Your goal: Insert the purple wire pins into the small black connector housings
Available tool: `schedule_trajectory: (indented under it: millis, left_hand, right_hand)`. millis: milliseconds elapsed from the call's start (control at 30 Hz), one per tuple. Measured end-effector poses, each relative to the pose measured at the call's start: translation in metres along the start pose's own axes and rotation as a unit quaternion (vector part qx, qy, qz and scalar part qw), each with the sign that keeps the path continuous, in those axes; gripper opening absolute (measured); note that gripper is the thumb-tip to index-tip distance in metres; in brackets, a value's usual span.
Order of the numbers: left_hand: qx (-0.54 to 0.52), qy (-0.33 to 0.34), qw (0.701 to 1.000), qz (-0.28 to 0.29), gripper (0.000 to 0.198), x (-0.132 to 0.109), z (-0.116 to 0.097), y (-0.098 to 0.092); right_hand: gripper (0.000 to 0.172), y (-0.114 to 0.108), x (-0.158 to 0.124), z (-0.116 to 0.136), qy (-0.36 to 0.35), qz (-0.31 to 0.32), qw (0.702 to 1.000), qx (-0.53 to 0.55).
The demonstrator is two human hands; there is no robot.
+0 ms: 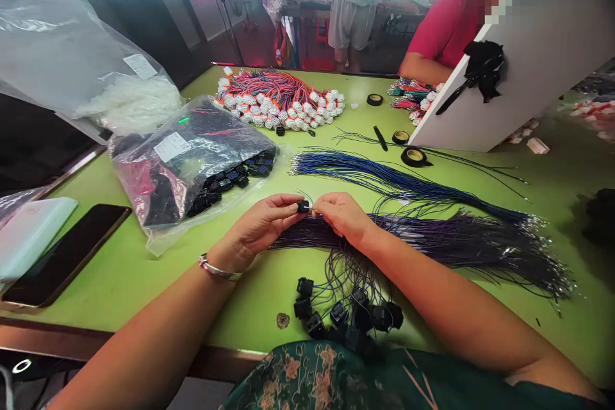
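Between the thumb and fingers of my left hand [269, 223] is a small black connector housing [302, 206]. My right hand [343, 214] is closed just to its right, pinching a thin wire [313, 210] at the housing's end; how far the wire sits inside I cannot tell. Under both hands runs a bundle of dark purple wires [442, 246] with metal terminals at the right. Several black connectors [339, 314] on thin wires lie near the front edge, close to my body. Behind my right hand lies a bundle of blue wires [365, 170].
A clear bag of black connectors [192, 160] lies at left, beside a phone [67, 256]. At the back is a pile of white connectors with orange wires [283, 102]. Rolls of black tape [414, 157] lie near a white divider panel [519, 70]; a person [439, 35] sits behind it.
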State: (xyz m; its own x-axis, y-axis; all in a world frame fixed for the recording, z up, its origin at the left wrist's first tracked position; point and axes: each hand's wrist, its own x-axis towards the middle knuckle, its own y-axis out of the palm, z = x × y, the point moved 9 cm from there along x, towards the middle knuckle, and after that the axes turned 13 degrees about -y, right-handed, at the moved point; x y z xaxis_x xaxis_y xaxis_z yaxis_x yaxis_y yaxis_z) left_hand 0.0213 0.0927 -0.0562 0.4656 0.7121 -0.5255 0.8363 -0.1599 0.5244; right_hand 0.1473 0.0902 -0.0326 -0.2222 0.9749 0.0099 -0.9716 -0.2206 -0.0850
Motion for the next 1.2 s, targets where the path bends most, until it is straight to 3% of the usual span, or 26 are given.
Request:
schedule_trajectory:
  millis: [300, 600, 733, 833, 933, 1033, 1133, 1200]
  left_hand:
    - [0.045, 0.098, 0.992, -0.062, 0.024, -0.007, -0.009, -0.001]
    - [0.109, 0.131, 0.983, -0.062, 0.026, -0.007, -0.008, 0.007]
    - [0.086, 0.118, 0.986, -0.076, 0.029, -0.007, -0.006, 0.005]
    - [0.046, 0.1, 0.991, -0.079, 0.03, -0.005, -0.004, 0.001]
    - [0.013, 0.094, 0.992, -0.078, 0.03, -0.001, -0.003, -0.005]
    - [0.007, 0.088, 0.994, -0.07, 0.03, 0.0, -0.003, -0.006]
    - [0.007, 0.083, 0.994, -0.073, 0.03, 0.0, -0.003, -0.006]
    - [0.004, 0.083, 0.994, -0.077, 0.03, 0.0, -0.003, -0.006]
  right_hand:
    - [0.016, 0.003, -0.003, -0.016, 0.088, 0.014, 0.995, 0.034]
    - [0.013, 0.005, -0.002, -0.018, 0.075, 0.042, 0.995, 0.043]
    - [0.017, 0.007, 0.001, -0.018, 0.047, 0.051, 0.997, 0.034]
    - [0.017, -0.005, 0.005, -0.01, -0.028, -0.003, 0.998, -0.052]
    - [0.012, -0.015, 0.004, 0.008, -0.127, -0.065, 0.975, -0.17]
    - [0.012, -0.012, -0.001, 0.02, -0.191, -0.065, 0.947, -0.251]
    - [0.014, -0.01, -0.001, 0.021, -0.201, -0.052, 0.936, -0.285]
    - [0.015, -0.01, 0.002, 0.016, -0.178, -0.043, 0.946, -0.266]
